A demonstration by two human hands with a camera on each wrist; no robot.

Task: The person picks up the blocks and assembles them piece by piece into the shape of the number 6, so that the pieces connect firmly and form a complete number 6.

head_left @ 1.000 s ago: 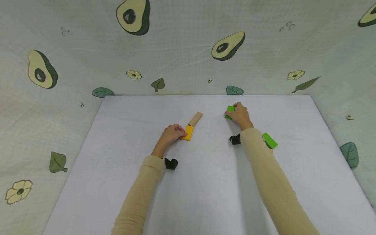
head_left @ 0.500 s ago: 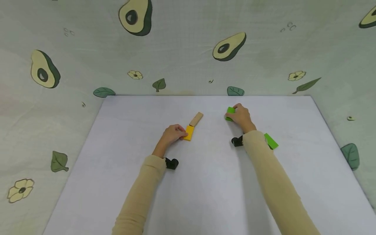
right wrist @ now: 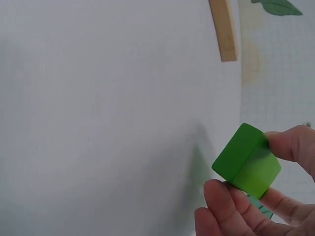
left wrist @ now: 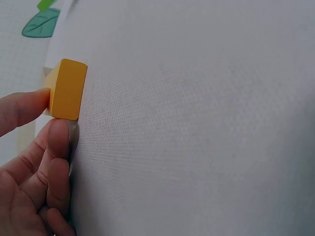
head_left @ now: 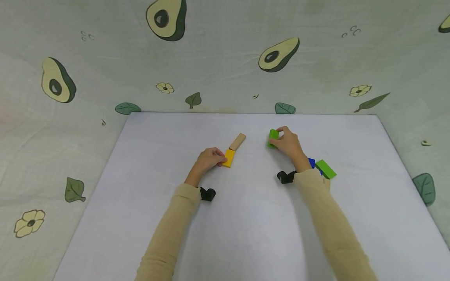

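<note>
My left hand (head_left: pixel 210 157) pinches a yellow block (head_left: pixel 229 158) that lies on the white table. In the left wrist view, one finger presses the yellow block's (left wrist: pixel 69 89) upper side while another fingertip touches its edge. A plain wooden block (head_left: pixel 237 141) lies at an angle, its near end meeting or almost meeting the yellow one's far end. Further right, my right hand (head_left: pixel 289 143) grips a green block (head_left: pixel 273 137) between thumb and fingers. In the right wrist view this green block (right wrist: pixel 248 160) is held tilted, with a greenish shadow or reflection on the table beside it.
Beside the right forearm lie another green block (head_left: pixel 325 169) and a blue block (head_left: pixel 311 162), partly hidden by the sleeve with other pieces. The white table (head_left: pixel 246 226) ends at the back against an avocado-print cloth (head_left: pixel 225 58). Each wrist wears a black camera (head_left: pixel 208 194).
My right hand has drawn the green block slightly left and nearer to me, turning it a little. Blue pieces now show beside the right forearm. The left hand stays on the yellow block.
</note>
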